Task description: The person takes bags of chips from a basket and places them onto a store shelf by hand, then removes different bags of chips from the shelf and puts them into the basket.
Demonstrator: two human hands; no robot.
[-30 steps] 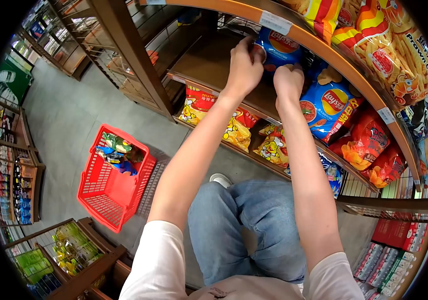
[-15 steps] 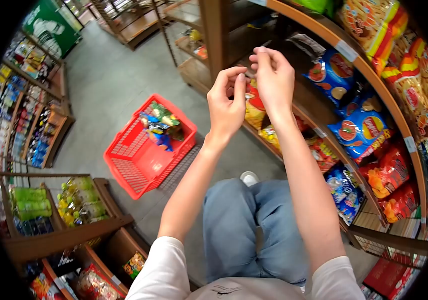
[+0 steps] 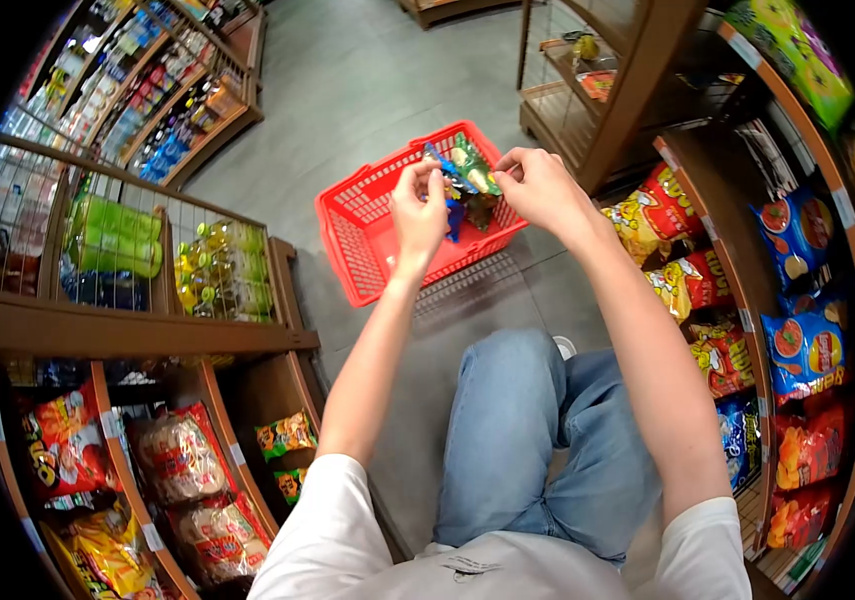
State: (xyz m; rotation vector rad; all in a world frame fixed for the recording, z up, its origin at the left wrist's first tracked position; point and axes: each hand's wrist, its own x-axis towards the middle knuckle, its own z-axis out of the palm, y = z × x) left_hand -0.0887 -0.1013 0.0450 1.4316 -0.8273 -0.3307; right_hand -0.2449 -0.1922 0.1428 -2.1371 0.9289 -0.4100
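My left hand [image 3: 420, 212] is raised in front of me, fingers curled and thumb against them. My right hand [image 3: 545, 198] is level with it to the right, thumb and fingertips pinched together. Whether anything small is in either pinch cannot be made out. In the view, both hands overlap a red plastic shopping basket [image 3: 358, 262] that stands on the floor beyond my knees. Green and blue snack packets [image 3: 476, 178] lie in the basket's right end, showing between my hands. My left hand covers part of the basket's middle.
Shelves on the right hold red-and-yellow snack bags [image 3: 693, 280] and blue chip bags [image 3: 806, 350]. At the lower left, wooden bins contain bagged snacks [image 3: 183, 460]. Bottles [image 3: 223, 265] stand behind a wire rack at the left. Grey floor [image 3: 348, 100] runs up the aisle.
My hands, close together before, have moved apart and lower in view. They now overlap the basket, which shows further right and higher as my view has turned left.
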